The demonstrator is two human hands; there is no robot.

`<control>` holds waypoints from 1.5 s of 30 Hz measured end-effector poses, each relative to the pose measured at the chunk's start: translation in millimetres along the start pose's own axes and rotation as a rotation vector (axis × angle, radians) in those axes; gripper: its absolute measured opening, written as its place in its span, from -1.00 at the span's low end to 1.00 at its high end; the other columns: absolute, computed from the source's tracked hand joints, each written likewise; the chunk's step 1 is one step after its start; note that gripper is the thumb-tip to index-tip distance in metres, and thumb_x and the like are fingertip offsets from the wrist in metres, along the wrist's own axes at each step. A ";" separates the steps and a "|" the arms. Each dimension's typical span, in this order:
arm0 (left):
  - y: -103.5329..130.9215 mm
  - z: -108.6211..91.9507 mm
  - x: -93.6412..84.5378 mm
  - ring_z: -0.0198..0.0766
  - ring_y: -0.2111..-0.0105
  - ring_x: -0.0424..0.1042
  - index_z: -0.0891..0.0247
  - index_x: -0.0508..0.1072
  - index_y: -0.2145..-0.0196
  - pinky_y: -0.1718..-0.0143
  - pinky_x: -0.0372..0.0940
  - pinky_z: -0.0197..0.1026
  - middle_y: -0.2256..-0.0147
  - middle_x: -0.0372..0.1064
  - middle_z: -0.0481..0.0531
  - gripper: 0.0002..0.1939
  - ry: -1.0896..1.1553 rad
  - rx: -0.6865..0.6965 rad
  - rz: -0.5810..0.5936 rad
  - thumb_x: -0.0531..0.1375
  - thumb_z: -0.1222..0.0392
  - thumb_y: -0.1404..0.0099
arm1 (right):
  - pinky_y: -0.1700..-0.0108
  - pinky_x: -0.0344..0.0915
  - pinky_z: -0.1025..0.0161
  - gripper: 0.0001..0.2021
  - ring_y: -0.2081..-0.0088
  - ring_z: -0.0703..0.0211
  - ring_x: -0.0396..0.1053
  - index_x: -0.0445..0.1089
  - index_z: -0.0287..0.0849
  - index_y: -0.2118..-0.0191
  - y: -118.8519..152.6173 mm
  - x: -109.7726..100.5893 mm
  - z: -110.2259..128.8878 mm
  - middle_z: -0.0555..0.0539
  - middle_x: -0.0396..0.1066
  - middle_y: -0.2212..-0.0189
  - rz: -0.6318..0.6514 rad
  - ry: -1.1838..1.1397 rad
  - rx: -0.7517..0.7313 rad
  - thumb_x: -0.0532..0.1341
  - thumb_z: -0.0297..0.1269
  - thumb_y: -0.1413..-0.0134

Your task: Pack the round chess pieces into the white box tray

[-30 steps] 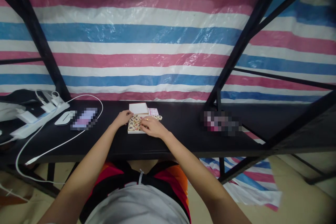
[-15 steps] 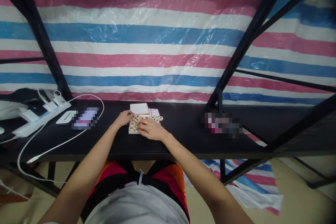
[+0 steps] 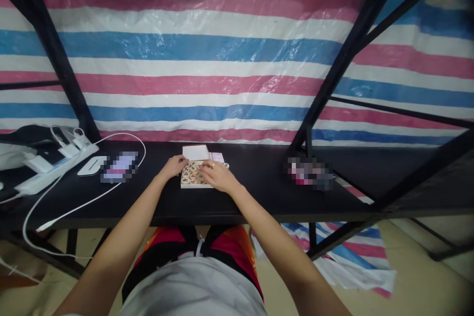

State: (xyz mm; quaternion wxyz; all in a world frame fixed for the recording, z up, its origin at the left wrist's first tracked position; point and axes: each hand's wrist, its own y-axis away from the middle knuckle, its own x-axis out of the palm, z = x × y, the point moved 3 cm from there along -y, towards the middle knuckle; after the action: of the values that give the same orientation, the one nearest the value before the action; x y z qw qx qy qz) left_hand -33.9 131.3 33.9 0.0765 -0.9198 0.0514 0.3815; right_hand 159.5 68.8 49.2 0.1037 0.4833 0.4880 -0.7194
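A shallow white box (image 3: 196, 186) holds round cream Chinese chess pieces (image 3: 186, 175) marked in black and red. My left hand (image 3: 173, 166) lies at the box's back left corner, its fingers bent together against the edge. Over the right half of the box is my right hand (image 3: 218, 176), ring on one finger, with its fingertips curled down among the pieces. Whatever they pinch is hidden under the fingers. Past the right hand one piece (image 3: 226, 165) peeks out. Behind the box rests a white lid (image 3: 196, 152), beside a pink-and-white printed paper (image 3: 217, 157).
On the left of the black table (image 3: 266, 197) lie a blurred phone (image 3: 120, 167), a white flat device (image 3: 92, 165), a power strip (image 3: 55, 170) and a looping white cable (image 3: 79, 207). A blurred item (image 3: 310, 173) sits right, near a black metal post (image 3: 333, 74). Striped sheeting (image 3: 203, 69) hangs behind.
My right hand has moved right and slightly away from me, uncovering more pieces in the front and middle of the box. My left hand has stayed at the corner.
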 end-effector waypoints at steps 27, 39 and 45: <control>0.6 -2.8 -1.1 -0.35 0.61 0.33 0.30 0.44 0.32 0.67 0.22 -0.39 0.58 0.32 -0.03 -0.73 -0.030 0.016 0.012 0.05 0.08 -0.21 | 0.21 0.27 0.34 -0.64 0.31 0.29 0.37 0.34 -0.17 0.15 54.6 7.7 -106.0 -0.06 0.39 0.23 -0.006 -0.403 0.917 0.17 -0.48 0.19; 1.4 -2.9 -1.3 -0.35 0.62 0.32 0.30 0.44 0.33 0.65 0.22 -0.39 0.60 0.30 -0.04 -0.73 -0.029 0.023 0.016 0.05 0.07 -0.21 | 0.13 0.28 0.29 -0.66 0.28 0.29 0.41 0.35 -0.15 0.14 51.6 5.0 -99.5 -0.10 0.32 0.09 0.021 -0.369 0.870 0.21 -0.44 0.15; 2.3 -5.0 -2.4 -0.34 0.61 0.32 0.30 0.44 0.32 0.66 0.22 -0.38 0.59 0.31 -0.03 -0.73 -0.031 0.015 0.016 0.05 0.08 -0.21 | 0.10 0.26 0.26 -0.69 0.28 0.27 0.40 0.35 -0.16 0.14 51.9 6.3 -99.4 -0.09 0.33 0.12 0.047 -0.361 0.855 0.22 -0.35 0.11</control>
State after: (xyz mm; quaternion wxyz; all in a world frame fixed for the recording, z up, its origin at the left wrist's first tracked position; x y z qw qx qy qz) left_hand -32.5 128.2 38.8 0.0812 -0.9126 0.0603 0.3960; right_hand 247.5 124.5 7.3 -0.0053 0.3605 0.1104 -0.9262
